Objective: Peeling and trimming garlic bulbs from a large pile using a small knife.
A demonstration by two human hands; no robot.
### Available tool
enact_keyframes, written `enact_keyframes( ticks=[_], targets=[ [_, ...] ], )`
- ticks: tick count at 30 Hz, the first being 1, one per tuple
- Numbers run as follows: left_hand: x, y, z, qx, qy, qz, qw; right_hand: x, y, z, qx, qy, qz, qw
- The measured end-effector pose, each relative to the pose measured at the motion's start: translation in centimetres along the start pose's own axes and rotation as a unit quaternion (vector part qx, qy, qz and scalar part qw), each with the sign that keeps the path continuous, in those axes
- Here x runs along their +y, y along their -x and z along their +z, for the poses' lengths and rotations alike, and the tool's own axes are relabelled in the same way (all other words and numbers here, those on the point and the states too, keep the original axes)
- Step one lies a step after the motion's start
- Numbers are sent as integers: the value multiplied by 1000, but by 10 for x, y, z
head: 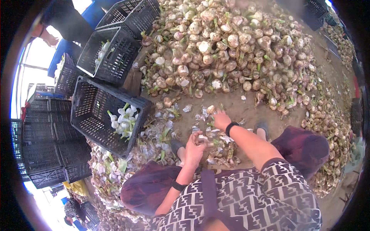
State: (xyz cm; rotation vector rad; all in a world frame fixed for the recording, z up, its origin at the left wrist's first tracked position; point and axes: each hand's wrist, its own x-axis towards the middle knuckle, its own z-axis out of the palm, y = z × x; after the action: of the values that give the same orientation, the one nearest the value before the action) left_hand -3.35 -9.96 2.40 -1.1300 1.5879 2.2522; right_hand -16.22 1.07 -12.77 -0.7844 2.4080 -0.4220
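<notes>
My left hand (194, 150) is low over the ground between my knees, its fingers curled. A small whitish piece (203, 137) shows at its fingertips, perhaps garlic or its skin; blur hides which. Farther forward, my right hand (222, 120) reaches down to the ground, its fingertips beside a brownish garlic bulb (211, 109). Whether those fingers grip anything is hidden. Loose papery garlic skins (212, 132) and cut stems (230, 150) lie under and around both hands. A large heap of unpeeled garlic bulbs (231, 52) rises in front.
A black plastic crate (96, 112) stands tilted at the left, with clean white garlic (124, 121) inside. Behind it is another black crate (115, 57). Discarded skins (112, 173) pile by my left knee. Stacked crates (49, 138) and another person's arm (43, 34) appear farther left.
</notes>
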Motion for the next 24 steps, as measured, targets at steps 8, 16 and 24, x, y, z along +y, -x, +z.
enact_keyframes(
  ticks=[8, 16, 24],
  targets=[
    [-31, -19, -18, 22, -118, 77, 990, 2, -7, -3, -15, -128, -30, 991],
    [22, 5, -1, -24, -30, 56, 998, -58, 115, -112, 104, -189, -309, 926],
    [35, 27, -3, 78, 216, 158, 960, -66, 142, -92, -79, -112, -53, 989]
  ],
)
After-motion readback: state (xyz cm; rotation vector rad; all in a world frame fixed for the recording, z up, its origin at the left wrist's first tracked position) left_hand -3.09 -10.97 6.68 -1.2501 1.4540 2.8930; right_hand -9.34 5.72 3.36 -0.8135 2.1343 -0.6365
